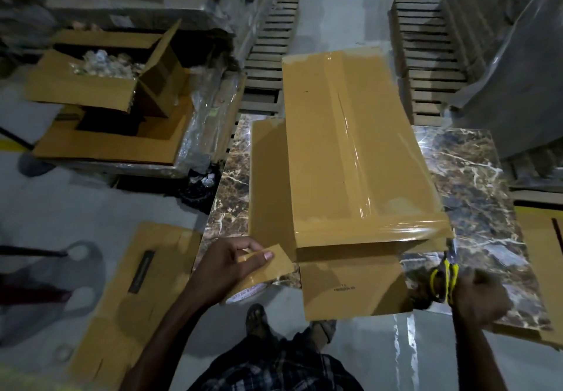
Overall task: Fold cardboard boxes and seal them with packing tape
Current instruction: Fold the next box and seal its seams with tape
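A long brown cardboard box (350, 146) lies upside down on the marble-patterned table (475, 177), with clear tape along its middle seam and brown tape across both ends. Its side flaps spread out on the left and toward me. My left hand (228, 265) pinches a strip of brown packing tape (268, 264) at the box's near left corner. My right hand (478, 296) grips yellow-handled scissors (444, 281) at the table's near right edge.
A flattened carton (134, 293) lies on the floor at my left. An open box with packed items (100, 76) stands on stacked cartons at the far left. Wooden pallets (426, 55) stand behind the table. Another flat carton (545, 253) sits at the right edge.
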`<state>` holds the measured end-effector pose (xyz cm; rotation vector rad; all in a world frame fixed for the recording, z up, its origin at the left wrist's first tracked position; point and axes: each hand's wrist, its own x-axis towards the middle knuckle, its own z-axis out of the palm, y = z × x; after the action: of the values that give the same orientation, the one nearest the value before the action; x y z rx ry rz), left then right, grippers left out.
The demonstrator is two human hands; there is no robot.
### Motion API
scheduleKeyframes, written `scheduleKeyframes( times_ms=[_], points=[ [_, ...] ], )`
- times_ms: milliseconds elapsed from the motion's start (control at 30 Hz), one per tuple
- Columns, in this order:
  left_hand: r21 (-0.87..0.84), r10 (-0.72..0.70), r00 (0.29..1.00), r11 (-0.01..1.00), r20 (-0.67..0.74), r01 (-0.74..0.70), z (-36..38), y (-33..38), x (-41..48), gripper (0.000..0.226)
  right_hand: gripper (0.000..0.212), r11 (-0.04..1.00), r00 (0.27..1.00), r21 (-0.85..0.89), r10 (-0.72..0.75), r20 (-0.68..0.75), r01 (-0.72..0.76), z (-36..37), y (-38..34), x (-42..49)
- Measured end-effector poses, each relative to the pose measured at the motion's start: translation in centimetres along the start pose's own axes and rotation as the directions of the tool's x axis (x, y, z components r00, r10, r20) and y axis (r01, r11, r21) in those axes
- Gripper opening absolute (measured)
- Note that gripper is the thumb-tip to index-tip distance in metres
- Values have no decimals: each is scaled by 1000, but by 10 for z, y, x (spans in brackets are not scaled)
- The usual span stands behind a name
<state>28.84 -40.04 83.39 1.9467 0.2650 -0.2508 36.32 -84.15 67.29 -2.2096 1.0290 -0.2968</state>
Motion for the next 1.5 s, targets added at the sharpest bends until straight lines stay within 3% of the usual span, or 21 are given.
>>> scheduleKeyframes(
  times_ms=[67,133,200,267,367,533,700,900,1000,1100,1167,1267,1300,1400,1500],
  points=[
    [-24,-3,999,1000,-53,2,2,0,-3,30,37,975,963,139,-139,-230,174,-16,-43,-25],
    [-53,-12,996,999,-85,7,3,2,-6,21,24,860,857,153,-436,-277,487,-29,-97,-76],
    [-46,-12,996,999,-87,8,1,2,-6,17,25,648,675,187,-711,-200,738,-29,-146,-137],
    [-19,-8,996,1000,-90,6,-3,2,-4,16,29,511,525,164,-850,-51,844,-8,-170,-184],
    [-29,-4,996,1000,-87,1,-10,0,-3,15,30,450,449,26,-893,29,893,30,-175,-212],
    [-62,12,998,998,-61,-16,-25,-13,-4,16,28,466,477,-147,-878,46,872,53,-165,-220],
    [-131,17,999,991,-27,-21,-37,-18,-3,17,16,491,487,-173,-871,-65,854,69,-161,-226],
    [-154,48,998,987,38,-42,-47,-25,10,21,16,510,510,-197,-859,-57,837,75,-154,-232],
    [-147,61,995,988,82,-49,-48,-28,17,24,19,526,526,-123,-850,-35,841,65,-158,-233],
    [-132,60,993,990,102,-46,-45,-30,24,32,18,581,589,110,-805,-68,806,39,-155,-240],
    [-131,56,991,991,125,-39,-38,-33,28,34,14,645,692,301,-718,-77,702,13,-153,-252],
    [-139,54,980,990,190,-27,-19,-31,28,34,8,790,886,497,-457,85,360,-17,-138,-255],
    [-134,47,974,991,222,-18,-10,-30,28,36,8,819,938,512,-340,71,258,-22,-130,-246],
    [-126,32,948,992,316,8,22,-24,25,24,9,913,994,404,-13,-112,58,-19,-80,-178],
    [-118,26,933,993,359,18,59,-16,20,16,29,988,996,155,36,-76,-24,-9,-33,-100]
  ],
)
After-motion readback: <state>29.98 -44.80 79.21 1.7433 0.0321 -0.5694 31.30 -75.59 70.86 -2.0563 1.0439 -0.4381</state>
